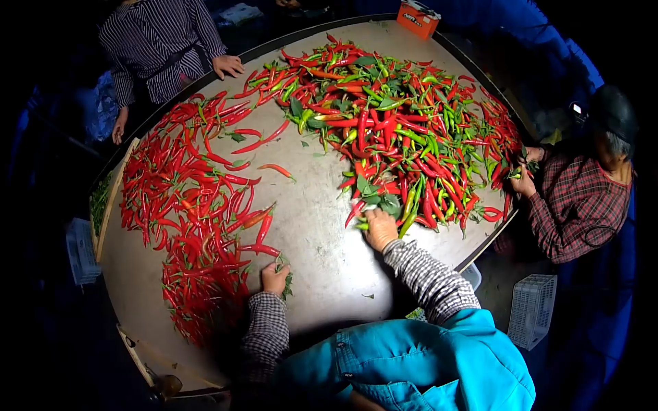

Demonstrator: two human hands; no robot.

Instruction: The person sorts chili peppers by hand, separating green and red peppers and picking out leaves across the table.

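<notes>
My left hand [275, 279] is closed on green leaves [287, 282] at the near edge of a spread of red chili peppers [199, 198]. Further right, my right hand [381, 228] reaches to the lower edge of a mixed pile of red and green peppers [411, 130]. Its fingers are curled, with a green pepper and leaves at their tips. A red pepper [259, 249] points toward my left hand. One loose red pepper [277, 170] lies between the two heaps.
A person in a striped shirt [159, 41] rests a hand on the far rim of the table [336, 281]. At the right, a person in a checked shirt [582, 205] handles peppers. An orange box [417, 19] sits at the back; a white crate [532, 312] stands below right.
</notes>
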